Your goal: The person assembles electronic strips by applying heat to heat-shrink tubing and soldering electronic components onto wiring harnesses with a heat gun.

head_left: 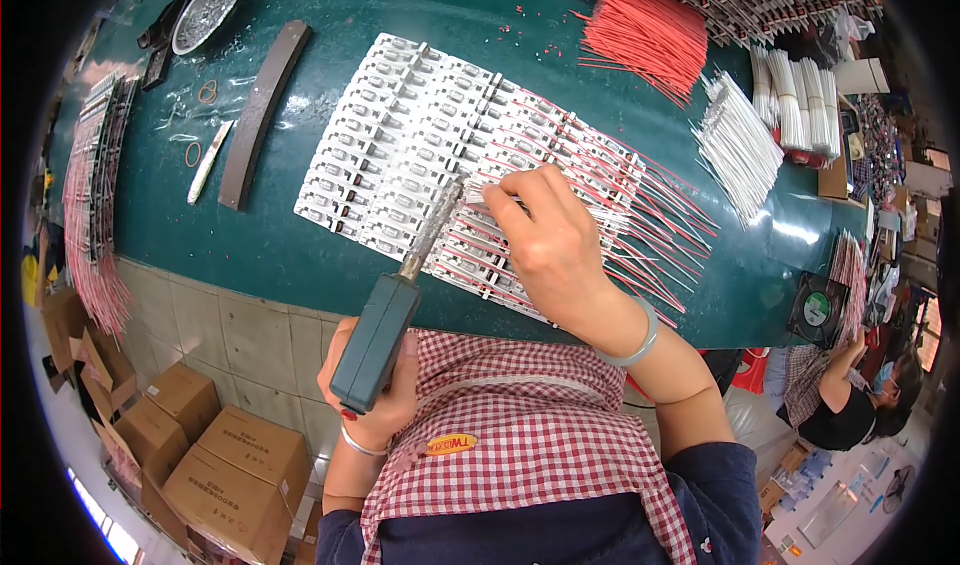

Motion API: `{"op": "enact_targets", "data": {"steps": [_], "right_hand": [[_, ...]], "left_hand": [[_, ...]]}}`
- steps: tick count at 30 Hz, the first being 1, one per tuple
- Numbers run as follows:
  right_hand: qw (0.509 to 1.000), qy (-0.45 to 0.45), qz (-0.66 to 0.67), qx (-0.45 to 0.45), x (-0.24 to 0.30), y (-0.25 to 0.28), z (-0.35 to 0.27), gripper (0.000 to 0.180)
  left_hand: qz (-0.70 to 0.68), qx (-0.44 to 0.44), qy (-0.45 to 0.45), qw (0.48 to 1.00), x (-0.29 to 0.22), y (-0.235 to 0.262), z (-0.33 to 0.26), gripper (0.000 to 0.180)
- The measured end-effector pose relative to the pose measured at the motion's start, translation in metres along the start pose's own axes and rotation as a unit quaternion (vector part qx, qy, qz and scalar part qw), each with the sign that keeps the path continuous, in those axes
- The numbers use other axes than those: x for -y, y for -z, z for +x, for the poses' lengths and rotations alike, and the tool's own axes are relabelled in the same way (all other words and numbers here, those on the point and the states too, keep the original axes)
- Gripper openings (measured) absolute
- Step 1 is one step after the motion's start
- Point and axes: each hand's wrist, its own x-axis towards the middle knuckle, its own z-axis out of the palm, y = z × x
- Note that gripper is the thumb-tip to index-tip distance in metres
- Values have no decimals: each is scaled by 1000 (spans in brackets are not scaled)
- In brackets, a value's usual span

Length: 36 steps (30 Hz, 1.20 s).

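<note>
The left hand (402, 390) has its grip wrapped around the soldering iron (378, 335), whose housing is dark green. The iron's metal tip (437, 227) slants up and to the right over the modules (410, 135), ending just beside the right hand's fingertips. The right hand (550, 250) reaches over the modules with its grip narrow, thumb and forefinger close together; whether they pinch a wire, one cannot tell. A pale bangle (642, 340) circles that wrist.

The white modules lie in slanting columns on the green desk (420, 0), in front of the person. Red and white wires (660, 215) run from the right-hand columns and fan out to the right; the left-hand columns are bare of wires.

Left of the modules lie a dark bar (265, 115), a white stick (210, 162) and a rubber band (207, 92), with a metal bowl (209, 11) farther back. More wired modules (95, 175) sit at the desk's left end. To the right are a heap of red wire (645, 35), a heap of white wire (740, 150) and, near the edge, a black fan (815, 310).

Cartons (235, 475) stand on the floor at lower left. A co-worker (845, 395) is at far right.
</note>
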Motion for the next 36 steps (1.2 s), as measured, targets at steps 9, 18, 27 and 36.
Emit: {"op": "enact_targets", "data": {"steps": [9,18,27,36], "right_hand": [[1000,12,7,3,-1,5,2,31],[1000,10,-13,1,-10,4,6,31],[1000,-15,3,4,-6,4,9,33],[1000,-14,2,16,-7,4,9,32]], "left_hand": [[-32,-10,16,999,-1,1,3,24],[-26,16,13,999,-8,0,16,21],[7,30,5,1000,-14,-5,25,19],[-18,26,51,998,-9,-1,14,17]]}}
